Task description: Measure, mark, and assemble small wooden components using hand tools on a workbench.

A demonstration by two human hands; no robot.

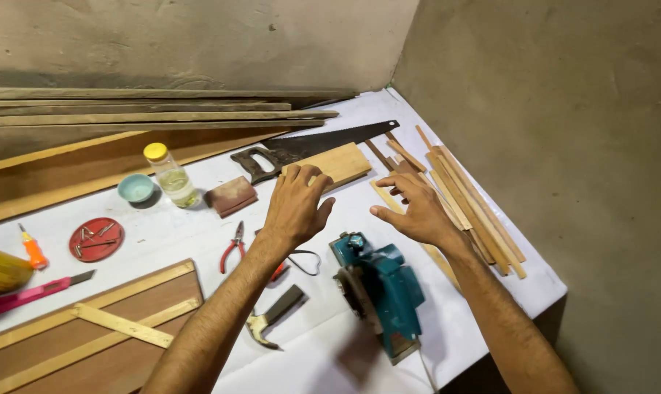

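Note:
My left hand [295,206] hovers with fingers spread over the near end of a light wooden block [337,164], holding nothing. My right hand [415,208] hangs open above a pile of thin wooden strips [461,193], fingers apart and empty. Between and below both hands a teal electric planer [381,288] lies on the white table [177,233]. A handsaw [308,148] rests just behind the block.
Red-handled pliers [233,249] and a hammer [272,317] lie near my left forearm. A yellow-capped bottle [171,176], small blue bowl [136,188], red lid with screws [96,239], screwdriver [31,249] and pink cutter [24,295] sit left. Long boards [148,109] line the wall; a framed panel [90,328] lies front left.

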